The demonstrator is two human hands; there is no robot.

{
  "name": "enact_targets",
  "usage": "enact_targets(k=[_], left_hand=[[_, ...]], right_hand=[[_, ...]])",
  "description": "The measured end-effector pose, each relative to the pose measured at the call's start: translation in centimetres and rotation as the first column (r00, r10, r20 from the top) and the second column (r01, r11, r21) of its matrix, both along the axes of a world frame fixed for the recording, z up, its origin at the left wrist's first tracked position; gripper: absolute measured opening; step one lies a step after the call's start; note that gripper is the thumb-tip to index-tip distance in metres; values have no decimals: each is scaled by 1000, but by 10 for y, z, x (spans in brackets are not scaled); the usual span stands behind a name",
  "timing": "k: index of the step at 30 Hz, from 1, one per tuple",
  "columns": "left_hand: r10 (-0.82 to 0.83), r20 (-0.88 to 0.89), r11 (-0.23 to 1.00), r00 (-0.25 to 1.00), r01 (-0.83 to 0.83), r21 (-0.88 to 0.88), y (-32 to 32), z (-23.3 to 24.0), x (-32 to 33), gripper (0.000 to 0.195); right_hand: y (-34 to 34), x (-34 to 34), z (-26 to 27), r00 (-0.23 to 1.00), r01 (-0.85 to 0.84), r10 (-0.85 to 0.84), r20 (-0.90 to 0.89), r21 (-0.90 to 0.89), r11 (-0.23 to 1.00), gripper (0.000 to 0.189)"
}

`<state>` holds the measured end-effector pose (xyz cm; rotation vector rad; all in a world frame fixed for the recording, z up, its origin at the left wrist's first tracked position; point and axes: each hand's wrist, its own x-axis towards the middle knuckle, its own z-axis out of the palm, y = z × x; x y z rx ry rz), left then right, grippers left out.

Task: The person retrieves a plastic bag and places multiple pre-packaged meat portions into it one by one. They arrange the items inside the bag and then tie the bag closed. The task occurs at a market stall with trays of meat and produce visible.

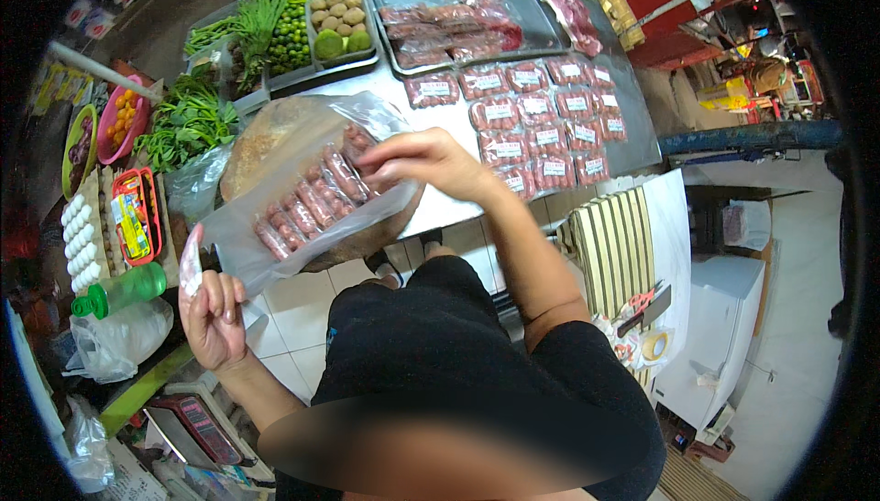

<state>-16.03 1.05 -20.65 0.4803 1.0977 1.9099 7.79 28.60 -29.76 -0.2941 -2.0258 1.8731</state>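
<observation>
A clear plastic sheet or bag [237, 229] lies over a round wooden chopping block [265, 130]. On it are several sausages [313, 202] in a row, in clear plastic. My right hand [430, 161] reaches to the row's upper end, its fingertips at the sausages; whether they grip is unclear. Left of the block, my left hand [213, 315] is raised palm up beside the sheet's lower left corner, index finger extended with a pale, pinkish covering on it. Labelled packs of sausage [546, 136] stand in rows on the metal table [440, 216].
Behind are a metal tray [543, 16] of bagged meat and boxes of limes [289, 44] and potatoes. Eggs [81, 243], a green bottle [130, 288] and a scale [196, 429] are at left. A cleaver [653, 308] and tape roll [655, 345] lie on striped cloth at right.
</observation>
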Motion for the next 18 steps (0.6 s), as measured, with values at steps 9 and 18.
enact_targets(k=[9, 18], left_hand=[[139, 64, 990, 988, -140, 11, 5, 1, 13, 80], [150, 51, 989, 987, -150, 8, 15, 4, 14, 82]], right_hand=[[65, 209, -183, 362, -305, -525, 770, 630, 714, 34], [64, 231, -205, 450, -347, -479, 753, 642, 684, 80]])
